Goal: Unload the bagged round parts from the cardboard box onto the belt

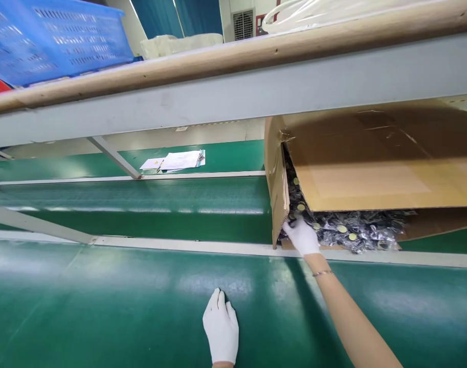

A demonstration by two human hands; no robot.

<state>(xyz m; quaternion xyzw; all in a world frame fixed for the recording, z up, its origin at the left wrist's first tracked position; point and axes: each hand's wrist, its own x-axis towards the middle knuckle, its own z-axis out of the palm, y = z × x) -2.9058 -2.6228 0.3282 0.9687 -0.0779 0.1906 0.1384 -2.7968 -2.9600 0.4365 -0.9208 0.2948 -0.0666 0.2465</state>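
My right hand, in a white glove, reaches into the open side of a large cardboard box. Its fingertips are among small clear plastic bags holding dark parts and bearing round yellow-green stickers. Whether the fingers grip one of the bags is hidden. My left hand, also in a white glove, is over the green work surface at the bottom middle. Its fingers point forward, close together, with nothing visible in them. A box flap stands just left of my right hand.
A shelf with a wooden edge crosses above, carrying a blue plastic crate on the left. Papers and a pen lie on the far green surface. White metal rails and slanted struts divide the bench.
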